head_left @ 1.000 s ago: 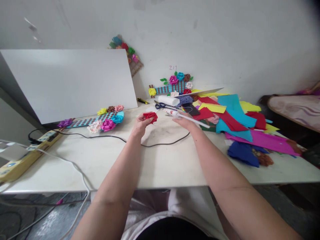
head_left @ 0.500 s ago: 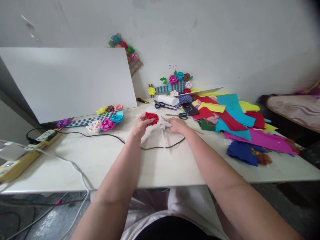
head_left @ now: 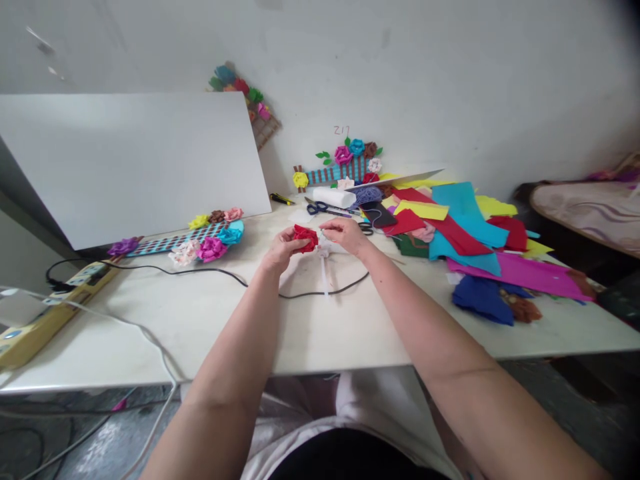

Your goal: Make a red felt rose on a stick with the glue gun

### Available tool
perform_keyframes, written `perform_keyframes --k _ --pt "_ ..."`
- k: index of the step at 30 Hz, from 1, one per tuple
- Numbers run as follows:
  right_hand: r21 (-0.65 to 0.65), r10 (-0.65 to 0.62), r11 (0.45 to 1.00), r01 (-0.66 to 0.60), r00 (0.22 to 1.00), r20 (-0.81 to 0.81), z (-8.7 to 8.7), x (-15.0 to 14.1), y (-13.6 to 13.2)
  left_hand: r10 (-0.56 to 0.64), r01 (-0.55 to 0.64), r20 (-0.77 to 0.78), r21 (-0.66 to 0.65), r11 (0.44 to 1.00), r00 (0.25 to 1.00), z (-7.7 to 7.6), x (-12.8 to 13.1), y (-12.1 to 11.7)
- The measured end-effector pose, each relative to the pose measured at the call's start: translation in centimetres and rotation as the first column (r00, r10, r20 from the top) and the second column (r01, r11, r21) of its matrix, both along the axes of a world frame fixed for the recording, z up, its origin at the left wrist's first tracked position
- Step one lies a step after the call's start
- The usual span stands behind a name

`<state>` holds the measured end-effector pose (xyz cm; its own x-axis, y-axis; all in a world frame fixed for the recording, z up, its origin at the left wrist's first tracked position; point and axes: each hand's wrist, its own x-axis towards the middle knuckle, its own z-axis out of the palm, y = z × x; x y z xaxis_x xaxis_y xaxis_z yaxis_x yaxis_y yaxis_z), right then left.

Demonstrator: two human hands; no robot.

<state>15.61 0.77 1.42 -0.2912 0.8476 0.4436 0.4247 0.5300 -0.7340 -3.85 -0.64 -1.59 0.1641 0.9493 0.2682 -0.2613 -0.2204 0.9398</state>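
Note:
A red crepe-paper flower (head_left: 305, 238) is pinched between the thumb and fingers of my left hand (head_left: 281, 250), a little above the table. Just to its right, my right hand (head_left: 349, 235) has its thumb and fingertips drawn together at the flower's side. Whatever those fingertips hold, if anything, is too small to make out. Below them lies a white hot glue gun (head_left: 323, 251), partly hidden, with its pale glue stick (head_left: 325, 275) pointing toward me. Behind my right hand, a pair of black-handled scissors (head_left: 367, 229) shows only in part.
Coloured paper sheets (head_left: 465, 220) pile up on the right. A flower-trimmed blue-and-brown guitar shape (head_left: 175, 241) lies left; a similar one (head_left: 325, 175) leans on the wall. A black cord (head_left: 200, 270) crosses the table from a power strip (head_left: 55, 320). Blue-handled scissors (head_left: 318, 209) lie beyond my hands.
My right hand has let go of the glue gun and risen to the red flower's side, fingertips together. The left hand still holds the flower. The view has shifted slightly.

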Motion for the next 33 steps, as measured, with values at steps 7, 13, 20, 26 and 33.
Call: perform_keyframes --k 7,13,20,26,33 --pt "-0.109 0.127 0.982 -0.152 0.971 -0.203 0.1 -0.6 -0.6 -0.021 0.021 0.002 -0.001 1.0 1.0 -0.1 0.0 0.1" --pt "-0.079 0.135 0.985 -0.156 0.965 -0.226 -0.5 -1.2 -0.1 -0.007 0.008 0.008 -0.023 1.0 1.0 -0.1 0.1 0.1" --pt "-0.009 0.168 0.985 -0.173 0.967 -0.192 -0.9 -1.1 0.4 -0.009 0.01 0.009 -0.062 0.998 1.0 0.1 0.2 -0.1" --pt "-0.044 0.169 0.983 -0.181 0.966 -0.198 -0.7 -1.0 0.0 -0.015 0.016 0.004 -0.091 0.996 1.0 0.1 0.2 -0.1" --pt "-0.066 0.171 0.98 -0.187 0.964 -0.203 -0.6 -0.9 -0.1 -0.021 0.02 -0.009 -0.095 0.995 1.0 0.1 0.2 0.0"
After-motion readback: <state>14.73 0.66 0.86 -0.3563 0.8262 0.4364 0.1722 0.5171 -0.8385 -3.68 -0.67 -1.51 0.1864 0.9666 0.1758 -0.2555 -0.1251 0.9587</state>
